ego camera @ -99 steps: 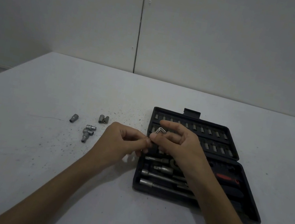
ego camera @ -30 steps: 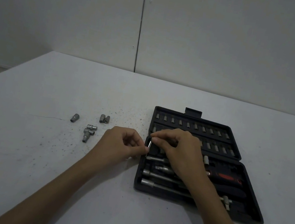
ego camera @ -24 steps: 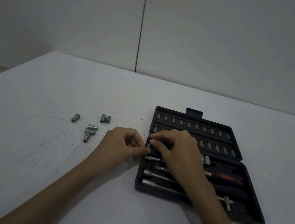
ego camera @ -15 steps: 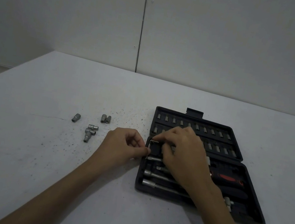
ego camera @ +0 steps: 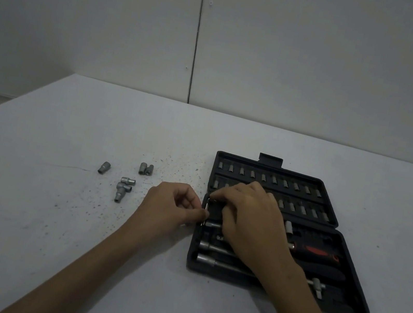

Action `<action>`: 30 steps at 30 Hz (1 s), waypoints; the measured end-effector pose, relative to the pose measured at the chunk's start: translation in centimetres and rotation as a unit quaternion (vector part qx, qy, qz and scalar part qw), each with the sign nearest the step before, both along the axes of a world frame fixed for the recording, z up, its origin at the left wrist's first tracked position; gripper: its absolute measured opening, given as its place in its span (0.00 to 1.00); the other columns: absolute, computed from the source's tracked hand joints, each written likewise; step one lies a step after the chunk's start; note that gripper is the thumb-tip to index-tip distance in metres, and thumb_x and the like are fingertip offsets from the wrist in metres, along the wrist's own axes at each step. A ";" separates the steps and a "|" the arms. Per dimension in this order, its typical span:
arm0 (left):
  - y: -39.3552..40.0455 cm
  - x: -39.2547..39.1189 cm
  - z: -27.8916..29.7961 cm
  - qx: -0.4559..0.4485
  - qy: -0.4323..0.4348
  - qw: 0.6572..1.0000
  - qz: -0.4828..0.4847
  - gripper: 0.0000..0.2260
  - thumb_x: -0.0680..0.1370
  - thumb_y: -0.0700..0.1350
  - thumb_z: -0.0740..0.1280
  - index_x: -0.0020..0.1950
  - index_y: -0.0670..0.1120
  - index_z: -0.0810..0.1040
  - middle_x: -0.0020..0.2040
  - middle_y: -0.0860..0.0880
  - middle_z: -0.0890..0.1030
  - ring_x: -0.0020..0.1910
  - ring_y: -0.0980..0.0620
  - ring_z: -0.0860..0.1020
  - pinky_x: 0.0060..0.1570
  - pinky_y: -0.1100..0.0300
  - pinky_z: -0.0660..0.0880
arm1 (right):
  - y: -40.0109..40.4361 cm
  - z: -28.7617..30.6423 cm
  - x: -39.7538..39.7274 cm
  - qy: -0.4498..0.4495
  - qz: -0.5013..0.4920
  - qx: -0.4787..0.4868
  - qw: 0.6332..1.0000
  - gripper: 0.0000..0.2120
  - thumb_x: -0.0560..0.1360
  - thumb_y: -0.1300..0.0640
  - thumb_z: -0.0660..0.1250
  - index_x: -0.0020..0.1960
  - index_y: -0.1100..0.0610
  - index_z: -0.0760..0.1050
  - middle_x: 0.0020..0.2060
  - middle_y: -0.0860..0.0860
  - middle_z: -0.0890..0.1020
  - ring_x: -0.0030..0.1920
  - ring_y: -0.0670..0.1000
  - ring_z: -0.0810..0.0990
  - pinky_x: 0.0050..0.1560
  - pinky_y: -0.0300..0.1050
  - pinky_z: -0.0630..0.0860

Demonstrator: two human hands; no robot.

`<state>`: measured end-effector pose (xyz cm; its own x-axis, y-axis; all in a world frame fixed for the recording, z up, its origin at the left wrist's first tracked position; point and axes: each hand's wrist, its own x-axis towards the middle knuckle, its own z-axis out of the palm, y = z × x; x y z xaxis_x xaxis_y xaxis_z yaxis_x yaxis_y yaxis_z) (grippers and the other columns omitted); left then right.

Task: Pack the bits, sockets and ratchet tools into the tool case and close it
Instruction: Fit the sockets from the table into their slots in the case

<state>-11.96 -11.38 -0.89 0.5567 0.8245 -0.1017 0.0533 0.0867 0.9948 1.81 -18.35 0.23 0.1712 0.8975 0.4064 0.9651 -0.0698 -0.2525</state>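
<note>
The person is seating a small bent hex key (ego camera: pixel 208 203) into the left edge of the open case (ego camera: pixel 348 297), which is lying flat on the table (ego camera: pixel 25 221). The left hand (ego camera: pixel 172 206) is sitting at the case's left rim with fingers curled, thumb and forefinger seeming to pinch the key's lower end. The right hand (ego camera: pixel 249 218) is reaching over the tray, fingertips bunched on the key's upper bend; whether they are pinching it or only pressing it down, I cannot tell.

To do this well, I would judge the key should be lined up with its groove first, then pushed down evenly along both legs, not at one end alone, so it clicks in flush and lets the lid close later.

Bits (ego camera: pixel 274 180) are filling the lid rows; extension bars (ego camera: pixel 212 247) and a red-handled driver (ego camera: pixel 317 252) are lying in the tray. Loose sockets (ego camera: pixel 123 189) are waiting well to the left on the table, not yet packed.
</note>
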 end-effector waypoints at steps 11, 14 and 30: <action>0.1 0.0 0.1 -0.030 -0.031 0.999 -0.002 0.06 0.68 0.29 0.72 0.37 0.34 0.76 0.27 0.45 0.73 0.25 0.56 0.72 0.27 0.67 0.71 | 0.1 0.0 -0.6 -0.058 -0.011 0.020 0.998 0.13 0.64 0.60 0.62 0.42 0.48 0.82 0.35 0.44 0.81 0.38 0.50 0.76 0.37 0.41 0.65; 0.1 0.1 0.0 0.013 0.005 1.000 0.006 0.06 0.67 0.32 0.74 0.36 0.37 0.77 0.28 0.44 0.75 0.26 0.55 0.73 0.28 0.67 0.71 | 0.2 0.1 -1.0 -0.079 -0.015 0.025 0.996 0.12 0.63 0.59 0.63 0.40 0.48 0.82 0.33 0.44 0.80 0.36 0.49 0.75 0.37 0.41 0.63; 0.7 0.2 0.2 0.121 0.102 0.987 0.006 0.08 0.68 0.36 0.74 0.35 0.46 0.77 0.29 0.52 0.77 0.26 0.62 0.73 0.27 0.71 0.69 | 0.1 -0.1 -2.6 -0.129 -0.032 -0.029 0.991 0.06 0.56 0.56 0.75 0.32 0.49 0.82 0.28 0.45 0.78 0.36 0.50 0.75 0.35 0.43 0.69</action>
<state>-11.77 -10.70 -0.65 0.5355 0.8445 -0.0095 0.2549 -0.1509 0.9551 -0.80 -18.21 0.16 0.1256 0.9110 0.3928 0.9900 -0.1405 0.0091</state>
